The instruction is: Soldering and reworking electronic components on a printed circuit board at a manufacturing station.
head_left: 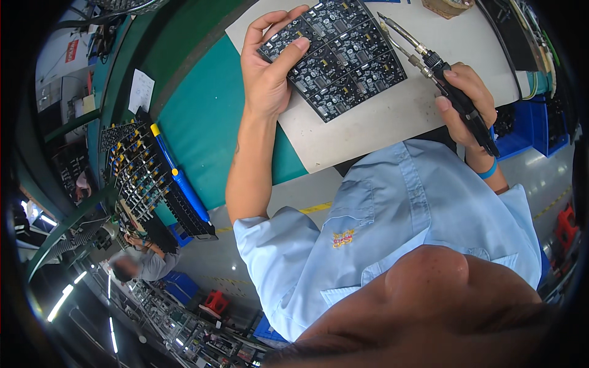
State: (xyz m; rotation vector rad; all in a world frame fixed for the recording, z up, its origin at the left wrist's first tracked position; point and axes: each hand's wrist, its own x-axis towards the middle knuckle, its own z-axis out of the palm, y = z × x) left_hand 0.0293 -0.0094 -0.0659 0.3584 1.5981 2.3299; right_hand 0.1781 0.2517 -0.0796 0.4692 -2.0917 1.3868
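My left hand point(269, 80) grips the left edge of a black circuit board panel point(348, 58), its thumb pressed on the face and the other fingers behind. The panel is divided into several small boards crowded with components, and I hold it tilted over a pale work sheet point(350, 138). In my right hand point(477, 92) is a black-handled soldering iron point(454, 89), with a thin metal tube running beside its shaft. The iron points up and left, and its tip appears close to the panel's upper right edge; whether they touch I cannot tell.
A green mat point(202, 116) lies under the sheet. Left of it are a blue and yellow desoldering pump point(184, 187) and a rack of boards point(136, 175). A round tin point(448, 6) stands at the far right, blue bins point(524, 132) nearer. Another person point(150, 264) works at lower left.
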